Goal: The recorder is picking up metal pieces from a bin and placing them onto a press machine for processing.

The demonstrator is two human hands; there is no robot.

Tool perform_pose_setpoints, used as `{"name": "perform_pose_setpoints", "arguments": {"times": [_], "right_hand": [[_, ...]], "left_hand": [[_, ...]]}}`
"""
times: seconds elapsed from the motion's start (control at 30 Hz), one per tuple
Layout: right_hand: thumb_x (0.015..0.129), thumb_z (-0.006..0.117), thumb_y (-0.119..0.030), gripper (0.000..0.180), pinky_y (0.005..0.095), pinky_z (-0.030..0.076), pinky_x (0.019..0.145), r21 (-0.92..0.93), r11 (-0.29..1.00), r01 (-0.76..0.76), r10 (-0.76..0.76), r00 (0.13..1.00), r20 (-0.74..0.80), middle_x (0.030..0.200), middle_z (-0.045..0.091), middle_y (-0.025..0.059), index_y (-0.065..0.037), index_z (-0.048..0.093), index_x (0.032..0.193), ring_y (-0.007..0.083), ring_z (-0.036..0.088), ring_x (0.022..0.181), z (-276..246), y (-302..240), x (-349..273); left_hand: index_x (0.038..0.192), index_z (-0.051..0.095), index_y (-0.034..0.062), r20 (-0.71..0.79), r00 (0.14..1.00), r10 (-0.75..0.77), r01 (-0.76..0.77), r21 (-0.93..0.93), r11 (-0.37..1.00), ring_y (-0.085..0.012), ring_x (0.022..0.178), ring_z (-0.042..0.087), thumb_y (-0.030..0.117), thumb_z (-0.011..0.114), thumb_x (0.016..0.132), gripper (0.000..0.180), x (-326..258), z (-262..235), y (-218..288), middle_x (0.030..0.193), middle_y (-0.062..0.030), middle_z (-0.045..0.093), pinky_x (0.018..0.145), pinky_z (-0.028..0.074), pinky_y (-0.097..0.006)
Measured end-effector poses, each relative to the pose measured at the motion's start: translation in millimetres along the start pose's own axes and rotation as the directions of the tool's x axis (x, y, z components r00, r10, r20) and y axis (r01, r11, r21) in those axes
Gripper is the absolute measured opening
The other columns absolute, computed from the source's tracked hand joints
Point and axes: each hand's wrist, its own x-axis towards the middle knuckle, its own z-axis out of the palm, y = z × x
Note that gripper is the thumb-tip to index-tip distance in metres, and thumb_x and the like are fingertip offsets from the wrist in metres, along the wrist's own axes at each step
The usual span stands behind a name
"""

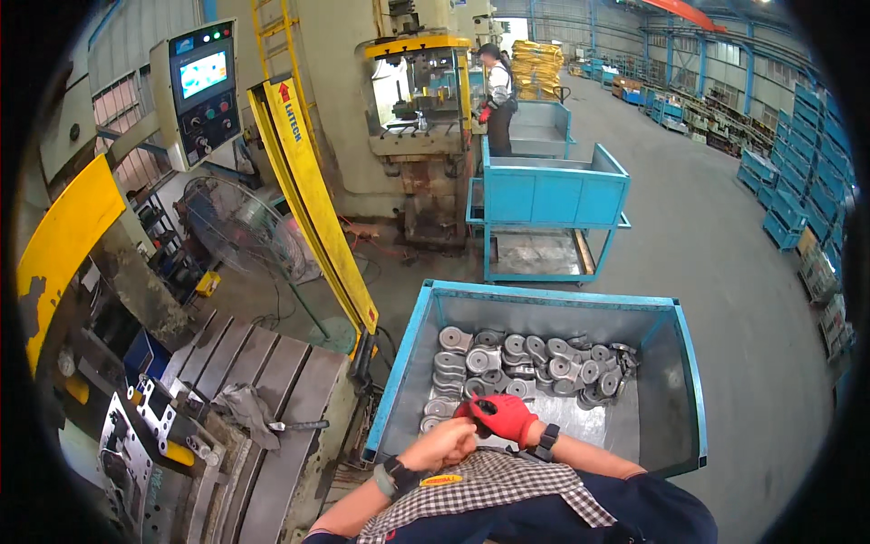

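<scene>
My left hand [444, 446] is bare, its fingers curled closed, close beside my right hand in front of my body. My right hand [506, 418] wears a red glove and is also closed, with its fingers bent toward the left one. Something small and dark shows between the two hands, too hidden to name. Just beyond them, grey round metal parts [482, 361] with short arms lie stacked and heaped in a blue-rimmed metal bin [675, 390]. A checked apron [489, 490] covers my front below the hands.
To the left stands a slotted machine bed [272, 399] with a grey rag [249, 412] and a brush-like tool [304, 425] on it. A yellow guard post [313, 208] rises beside it. Ahead are a blue cart [557, 195] and a person [499, 95] at a press.
</scene>
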Motion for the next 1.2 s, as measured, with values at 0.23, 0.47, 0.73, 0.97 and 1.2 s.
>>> {"name": "perform_pose_setpoints", "arguments": {"times": [0.23,0.47,0.73,0.97,1.2], "right_hand": [[0.077,0.058,-0.023,0.014,0.0390,0.046,0.061,0.112,0.991,0.076,-0.073,0.997,-0.028,0.081,0.061,0.0111,-0.010,0.060,0.081,0.0306,0.058,0.074,5,2,-6],[0.069,0.069,-0.023,0.023,0.0386,0.046,0.071,0.199,0.935,0.294,-0.207,0.907,-0.367,0.091,0.062,0.0107,-0.009,0.062,0.087,0.0302,0.058,0.084,8,0,-4],[0.068,0.071,-0.021,0.027,0.0381,0.046,0.077,0.029,0.969,0.247,-0.237,0.953,-0.189,0.093,0.062,0.0107,-0.008,0.062,0.089,0.0287,0.058,0.089,-13,-21,-10],[0.071,0.068,-0.023,0.023,0.0388,0.048,0.071,0.157,0.939,0.305,-0.247,0.919,-0.306,0.088,0.063,0.0114,-0.009,0.063,0.089,0.0308,0.059,0.083,-16,-26,2],[0.073,0.065,-0.016,0.015,0.0383,0.047,0.073,0.228,0.877,0.422,-0.367,0.896,-0.248,0.089,0.062,0.0126,-0.007,0.063,0.085,0.0305,0.059,0.084,-21,-35,-2]], "left_hand": [[0.081,0.050,0.0033,-0.057,0.992,0.112,-0.119,-0.707,0.697,-0.0091,0.048,0.038,0.009,0.043,0.086,0.010,35,-24,-6,0.068,-0.0036,0.050,0.045,0.031,-0.023],[0.108,0.054,0.0002,-0.265,0.747,0.609,-0.598,0.133,0.791,-0.0182,0.098,0.057,0.002,0.052,0.081,0.027,67,-5,-36,0.109,-0.0087,0.057,0.082,0.047,-0.032],[0.111,0.055,0.0036,-0.036,0.965,0.260,-0.263,-0.151,0.953,-0.0199,0.092,0.061,0.029,0.046,0.092,0.033,66,-10,-17,0.103,-0.0090,0.063,0.081,0.047,-0.032],[0.126,0.044,0.0096,-0.004,0.885,0.466,-0.451,-0.264,0.853,-0.0198,0.101,0.056,0.036,0.042,0.093,0.042,48,27,59,0.122,-0.0062,0.051,0.083,0.048,-0.034],[0.132,0.038,0.0183,-0.238,0.897,0.373,-0.372,0.049,0.927,-0.0209,0.113,0.048,0.034,0.043,0.091,0.043,54,7,28,0.126,-0.0051,0.047,0.078,0.050,-0.032]]}}
